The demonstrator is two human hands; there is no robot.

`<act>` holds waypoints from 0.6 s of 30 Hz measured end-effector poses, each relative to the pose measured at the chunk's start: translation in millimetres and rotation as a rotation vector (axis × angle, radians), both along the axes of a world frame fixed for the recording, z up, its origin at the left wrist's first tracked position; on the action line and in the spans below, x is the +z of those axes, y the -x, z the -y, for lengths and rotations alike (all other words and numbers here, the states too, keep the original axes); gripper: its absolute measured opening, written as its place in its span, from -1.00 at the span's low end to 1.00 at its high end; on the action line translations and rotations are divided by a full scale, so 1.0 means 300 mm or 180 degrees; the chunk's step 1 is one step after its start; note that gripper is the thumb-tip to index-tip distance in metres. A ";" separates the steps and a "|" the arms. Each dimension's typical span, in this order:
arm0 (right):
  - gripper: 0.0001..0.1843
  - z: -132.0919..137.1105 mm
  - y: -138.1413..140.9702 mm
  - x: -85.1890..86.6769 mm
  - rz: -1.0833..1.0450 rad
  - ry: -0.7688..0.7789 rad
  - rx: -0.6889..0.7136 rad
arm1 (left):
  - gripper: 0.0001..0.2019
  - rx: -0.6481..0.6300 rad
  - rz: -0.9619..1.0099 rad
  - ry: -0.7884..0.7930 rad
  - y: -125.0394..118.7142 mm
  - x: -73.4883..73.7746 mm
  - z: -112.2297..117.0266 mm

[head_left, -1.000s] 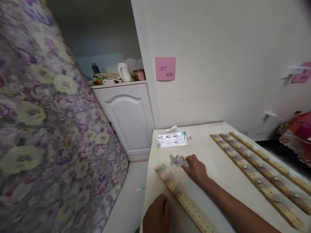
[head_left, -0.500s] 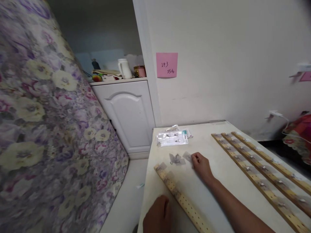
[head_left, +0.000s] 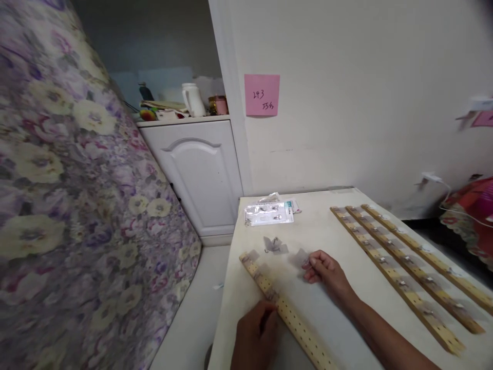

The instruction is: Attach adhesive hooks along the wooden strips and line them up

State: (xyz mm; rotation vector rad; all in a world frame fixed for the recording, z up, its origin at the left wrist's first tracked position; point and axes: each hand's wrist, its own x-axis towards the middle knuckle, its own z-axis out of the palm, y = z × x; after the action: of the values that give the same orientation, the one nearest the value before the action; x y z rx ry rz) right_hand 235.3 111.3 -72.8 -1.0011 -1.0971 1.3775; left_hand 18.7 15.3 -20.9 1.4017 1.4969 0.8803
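Note:
My right hand (head_left: 325,270) pinches a clear square adhesive hook (head_left: 301,257) above the white table. The nearest wooden strip (head_left: 296,326) has rows of small holes and lies slanted in front of me. Clear hooks (head_left: 272,294) sit on its far half. My left hand (head_left: 256,331) is closed at the strip's left edge, its fingertips close to the last of those hooks; whether it holds anything is hidden. Beyond the strip lies a small heap of loose hooks (head_left: 275,245), grey and see-through.
Three more wooden strips (head_left: 389,267) with hooks along them lie at the right of the table (head_left: 316,216). Clear packaging (head_left: 265,213) rests at the back left. A floral curtain (head_left: 96,205) hangs on the left, and a wall (head_left: 346,103) stands behind.
My right hand has drawn back from beside the heap, a clear hook now visible in its fingers. My left hand has moved up to the strip. The view has shifted slightly.

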 end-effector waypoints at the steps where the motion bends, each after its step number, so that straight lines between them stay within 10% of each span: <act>1: -0.75 0.018 0.005 0.015 0.0119 -0.0200 0.0038 | -0.77 -0.0021 0.0329 0.0130 -0.009 -0.015 -0.001; 8: -0.80 0.129 0.059 0.087 0.1554 -0.2405 0.0343 | -0.52 0.0091 0.2158 0.0488 -0.069 -0.053 -0.004; 18: -0.78 0.166 0.071 0.098 0.1974 -0.2694 0.0885 | -0.67 0.0248 0.2164 0.0622 -0.044 -0.054 0.002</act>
State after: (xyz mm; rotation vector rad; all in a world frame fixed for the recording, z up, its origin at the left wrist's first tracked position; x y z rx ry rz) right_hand 214.0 61.5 -43.3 -0.6426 -2.1084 0.6428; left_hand 31.9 14.7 -37.1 0.7851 1.0755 1.0870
